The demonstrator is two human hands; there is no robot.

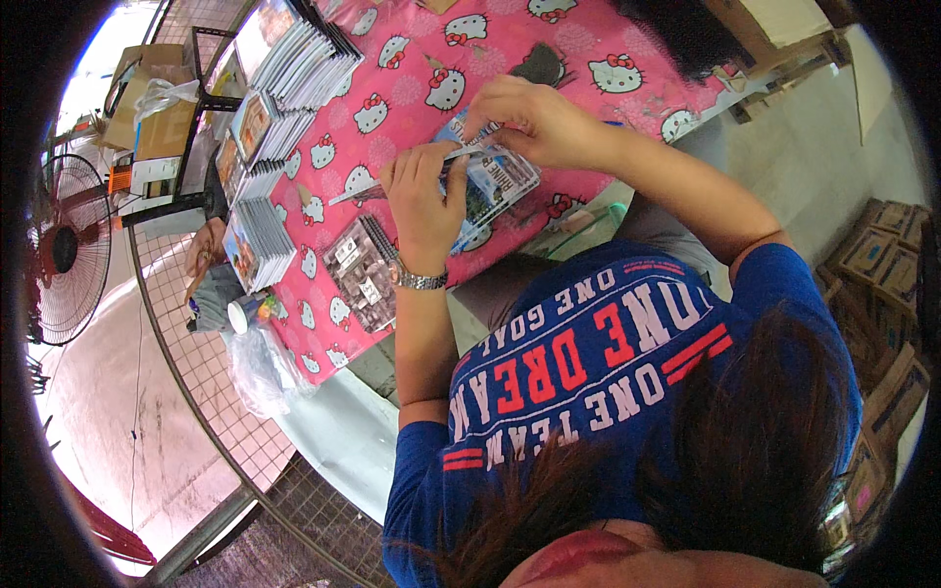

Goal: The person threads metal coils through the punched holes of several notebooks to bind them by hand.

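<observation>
A booklet with a blue picture cover (502,186) lies tilted over the pink table, between my two hands. My left hand (423,191), with a metal-banded watch on its wrist, is closed on the booklet's left edge. From under its fingers a thin pale strip (355,192) sticks out to the left; whether it is part of the booklet I cannot tell. My right hand (520,120) has its fingers bent and pinched at the booklet's upper edge. Nearer my left forearm rests a grey-covered booklet with a dark spiral edge (361,269).
Stacks of booklets (263,245) line the table's left side. The pink tablecloth (323,279) has a cat print. Farther left stand a black fan (67,250) and a cardboard box (162,113). A plastic bag (260,372) hangs at the near edge; cartons (882,255) are piled right.
</observation>
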